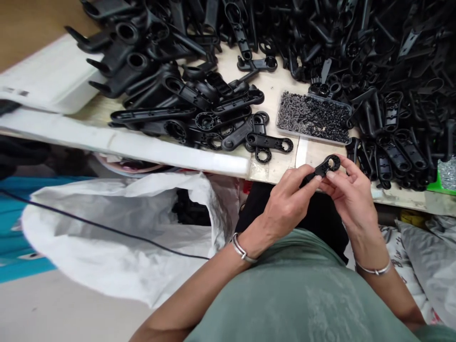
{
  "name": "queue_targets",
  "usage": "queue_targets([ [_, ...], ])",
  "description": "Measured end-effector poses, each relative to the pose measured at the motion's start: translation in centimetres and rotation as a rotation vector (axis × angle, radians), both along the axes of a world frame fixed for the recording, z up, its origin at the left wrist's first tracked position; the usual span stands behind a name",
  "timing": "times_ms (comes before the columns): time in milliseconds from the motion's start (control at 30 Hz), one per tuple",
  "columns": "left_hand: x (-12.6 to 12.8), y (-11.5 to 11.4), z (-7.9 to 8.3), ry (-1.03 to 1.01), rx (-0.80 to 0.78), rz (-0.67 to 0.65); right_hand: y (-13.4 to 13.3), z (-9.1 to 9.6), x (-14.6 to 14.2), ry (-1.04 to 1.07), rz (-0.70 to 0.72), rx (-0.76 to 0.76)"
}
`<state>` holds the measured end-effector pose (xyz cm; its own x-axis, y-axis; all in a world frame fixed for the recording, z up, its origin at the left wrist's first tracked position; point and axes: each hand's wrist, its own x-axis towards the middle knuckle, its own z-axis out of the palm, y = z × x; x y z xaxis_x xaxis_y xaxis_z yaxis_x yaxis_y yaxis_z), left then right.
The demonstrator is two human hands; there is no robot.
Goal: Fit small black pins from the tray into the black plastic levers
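Observation:
Just over the table's front edge, a black plastic arm with a ringed end [324, 167] is held between both hands. My left hand [290, 199] pinches its lower end, thumb and forefinger closed on it. Around the ring end, the fingers and thumb of my right hand [351, 190] are closed. Part of the piece is hidden by the fingers. Behind my hands stands a clear box of small black parts [313, 116]. Similar black arms [269, 141] lie crossed to the left of the box.
Heaps of black plastic parts [402, 109] cover the right and back of the table [274, 166]. Long black pieces [153, 114] lie at left by a white box [71, 90]. Below hangs an open white sack [117, 228], crossed by a black cable [107, 230]. A green tray [434, 183] sits far right.

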<state>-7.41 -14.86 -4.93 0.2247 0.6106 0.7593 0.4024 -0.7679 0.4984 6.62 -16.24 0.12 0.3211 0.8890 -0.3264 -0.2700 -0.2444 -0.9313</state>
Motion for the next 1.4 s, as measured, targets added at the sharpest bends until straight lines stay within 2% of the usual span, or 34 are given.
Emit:
queue_targets([
  [233,0.0,-0.5,0.4,-0.018,0.025,-0.040,0.2,0.0,-0.4,-0.047,-0.086,-0.011],
  [333,0.0,-0.5,0.5,-0.020,0.012,-0.032,0.2,-0.2,-0.1,-0.063,-0.042,-0.012],
  [500,0.1,-0.6,0.6,-0.022,-0.037,-0.007,-0.2,0.2,0.7,0.045,0.053,-0.064],
  [700,0.3,-0.7,0.7,-0.021,-0.037,-0.015,-0.5,0.3,1.1,0.125,0.028,-0.040],
  [867,0.3,-0.7,1.0,-0.003,-0.055,-0.018,-0.6,-0.1,1.1,0.083,0.053,-0.012],
  [1167,0.5,-1.0,1.0,0.022,-0.033,-0.046,-0.1,-0.4,0.4,0.024,-0.093,-0.032],
  [1400,0.5,-1.0,1.2,-0.001,-0.035,-0.034,0.3,-0.2,0.3,0.082,-0.061,-0.016],
])
